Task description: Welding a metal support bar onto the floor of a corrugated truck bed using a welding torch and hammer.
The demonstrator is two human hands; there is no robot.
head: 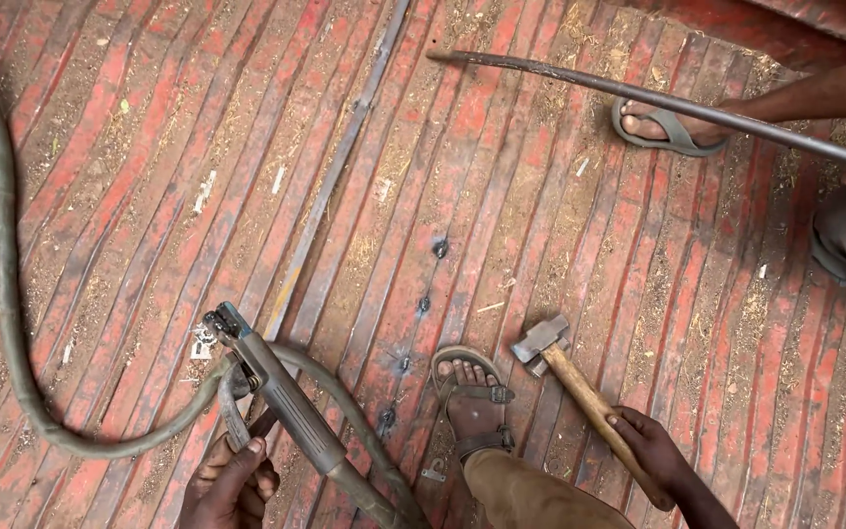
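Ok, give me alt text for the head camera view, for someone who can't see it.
Looking down, the right hand grips a wooden-handled hammer and the left hand holds a welding electrode holder on a thick cable, over a worn red ribbed metal floor. Another person's sandalled foot and a long dark rod show at upper right.

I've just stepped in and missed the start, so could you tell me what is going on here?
A person crouches on a ribbed red metal floor. The left hand grips the lever of a welding electrode holder, whose thick cable loops away across the floor. The right hand holds a hammer by its wooden handle, head resting near the sandalled foot. A line of small weld spots runs nearby. Another person at the right holds a long bent metal rod.
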